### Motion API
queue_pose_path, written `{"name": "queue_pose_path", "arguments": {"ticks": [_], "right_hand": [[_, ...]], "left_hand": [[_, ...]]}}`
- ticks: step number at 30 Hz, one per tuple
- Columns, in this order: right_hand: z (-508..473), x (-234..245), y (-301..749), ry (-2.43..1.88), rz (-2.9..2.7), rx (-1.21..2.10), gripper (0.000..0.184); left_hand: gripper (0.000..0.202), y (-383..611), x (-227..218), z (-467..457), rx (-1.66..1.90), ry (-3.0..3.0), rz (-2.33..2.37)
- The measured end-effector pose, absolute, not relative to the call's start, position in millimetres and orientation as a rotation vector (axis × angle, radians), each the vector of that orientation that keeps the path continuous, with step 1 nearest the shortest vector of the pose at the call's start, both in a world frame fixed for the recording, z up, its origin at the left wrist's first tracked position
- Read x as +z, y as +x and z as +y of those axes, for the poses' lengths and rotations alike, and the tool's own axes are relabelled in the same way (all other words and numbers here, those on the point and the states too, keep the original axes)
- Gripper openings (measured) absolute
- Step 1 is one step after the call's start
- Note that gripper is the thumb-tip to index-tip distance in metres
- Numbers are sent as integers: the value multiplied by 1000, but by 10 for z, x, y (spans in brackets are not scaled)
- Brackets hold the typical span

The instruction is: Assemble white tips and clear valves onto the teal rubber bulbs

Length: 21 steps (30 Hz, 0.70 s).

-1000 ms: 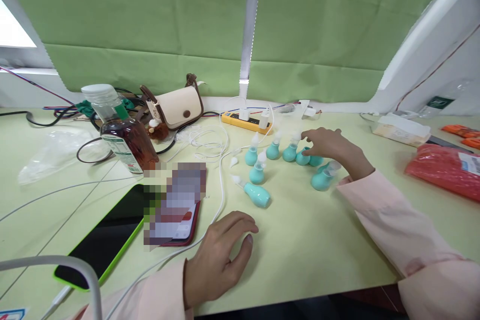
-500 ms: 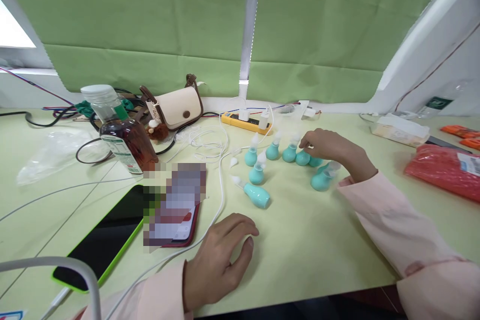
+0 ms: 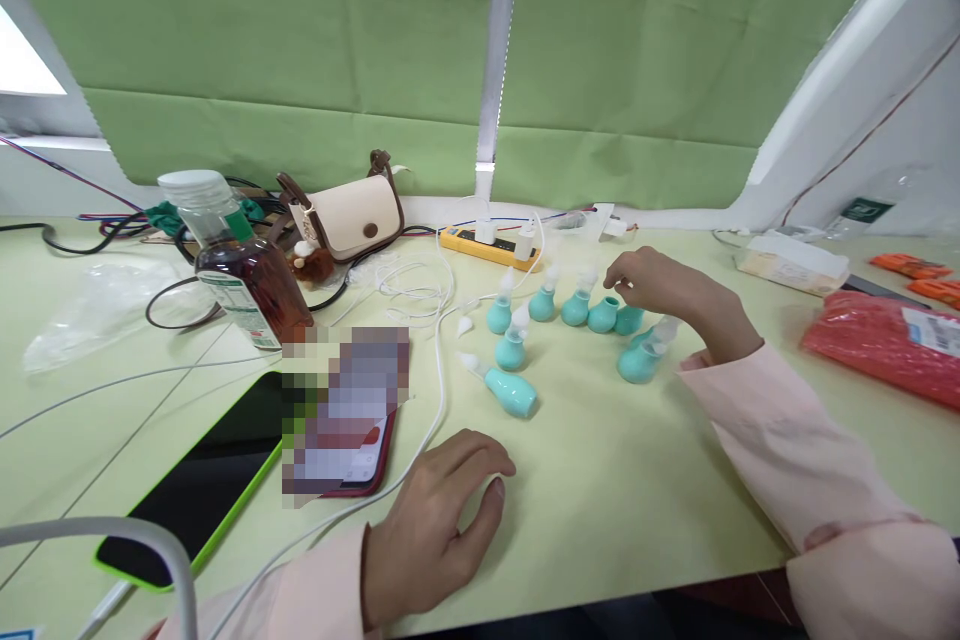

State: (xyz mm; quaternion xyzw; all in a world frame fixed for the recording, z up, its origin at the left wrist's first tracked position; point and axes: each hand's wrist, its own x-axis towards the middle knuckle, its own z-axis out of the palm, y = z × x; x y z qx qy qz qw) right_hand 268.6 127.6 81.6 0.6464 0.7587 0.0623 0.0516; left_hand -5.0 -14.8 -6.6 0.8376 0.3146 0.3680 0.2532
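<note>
Head camera, looking down at a pale yellow-green desk (image 3: 637, 480) in front of a green curtain (image 3: 300, 50).

At centre right of the frame, the right hand (image 3: 660, 292) reaches in from the lower right, in a pink sleeve. Its fingers are curled downward over a cluster of small teal bulbs (image 3: 542, 302) with clear tips. The fingertips hang just above an open-topped bulb (image 3: 602, 315), which stands upright with no tip, just left of and below the hand. Whether the fingertips pinch anything cannot be told. Most bulbs stand upright in a loose row running left from this hand. One lying bulb (image 3: 511, 391) rests on its side lower down, its tip pointing to the upper left.

At lower centre, the left hand (image 3: 442, 510) rests palm-down on the desk, loosely curled and holding nothing. A white cable (image 3: 439, 370) passes just beside it. The cluster is well apart from it, toward the upper right, so the right hand is much nearer.

On the left are a phone in a red case (image 3: 375, 460), a green-edged tablet (image 3: 202, 480), a bottle of brown liquid (image 3: 240, 270) and a cream handbag (image 3: 349, 215).
</note>
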Motion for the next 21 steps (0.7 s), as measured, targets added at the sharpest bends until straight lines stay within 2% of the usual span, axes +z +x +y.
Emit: {"name": "queue_pose_path", "arguments": {"ticks": [3, 8, 12, 16, 21], "right_hand": [[1301, 763, 2614, 1917, 2203, 196, 29], [1344, 690, 2524, 1860, 2183, 233, 23], [1212, 843, 2598, 1817, 2270, 229, 18], [919, 979, 2544, 1585, 2565, -36, 14], [644, 847, 2211, 1211, 2673, -402, 18]], "left_hand": [[19, -56, -70, -153, 991, 2279, 865], [19, -69, -80, -161, 993, 2279, 869], [18, -67, -78, -153, 969, 2292, 930], [16, -52, -82, -135, 933, 2338, 1022], [18, -26, -79, -96, 779, 2530, 1113]]}}
